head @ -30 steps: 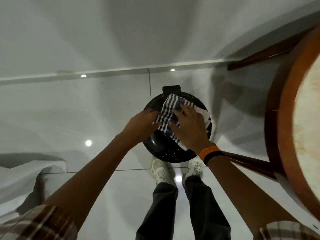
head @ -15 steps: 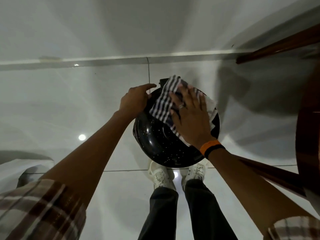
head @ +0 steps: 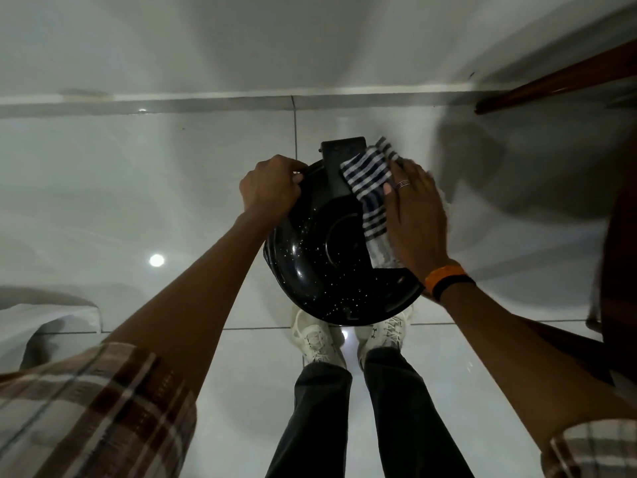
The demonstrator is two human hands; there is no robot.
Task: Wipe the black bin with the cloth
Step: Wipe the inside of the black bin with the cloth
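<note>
Wiping underway. Black bin (head: 320,270) on floor by my feet; L hand (head: 272,188) clamped on its rim, R hand (head: 415,215) flat, pressing striped cloth (head: 370,188) onto lid. Next, I judge: sweep across speckled L side w/ firm pressure.

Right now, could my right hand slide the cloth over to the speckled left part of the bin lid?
Probably yes. The right hand lies flat on the cloth, and the speckled lid beside it is bare.

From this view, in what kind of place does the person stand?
Probably a room in a home: a glossy white tiled floor, a white wall with skirting, and dark wooden furniture at the right. Which room, I cannot tell.
</note>
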